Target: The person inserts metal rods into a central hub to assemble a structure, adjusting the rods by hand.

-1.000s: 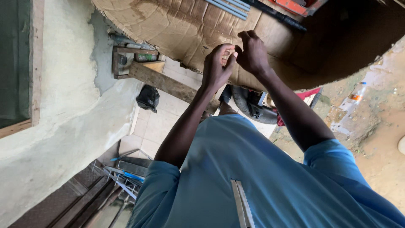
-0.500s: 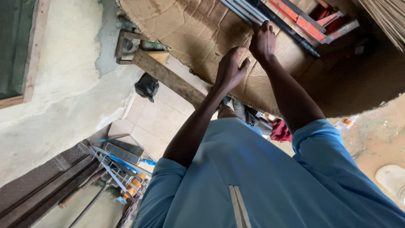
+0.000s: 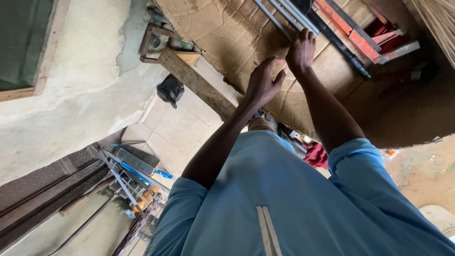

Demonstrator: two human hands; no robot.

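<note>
My right hand (image 3: 301,50) reaches out over a cardboard-covered bench (image 3: 222,33), its fingers curled on the near ends of a bundle of thin grey metal rods (image 3: 284,19). My left hand (image 3: 263,83) hovers just beside it on the cardboard, fingers bent close together. Whether it holds anything is hidden. Both arms come out of my light blue shirt (image 3: 294,204).
Orange-red metal bars (image 3: 360,33) and a dark tube (image 3: 341,45) lie past the rods. A wooden beam (image 3: 194,80) edges the bench. On the tiled floor are a black bag (image 3: 169,90), a red cloth (image 3: 316,155) and a rack of metal strips (image 3: 128,175) by the wall.
Both hands have moved outward across the cardboard. They were together a second ago; now the right hand is at the grey rods and the left trails behind it.
</note>
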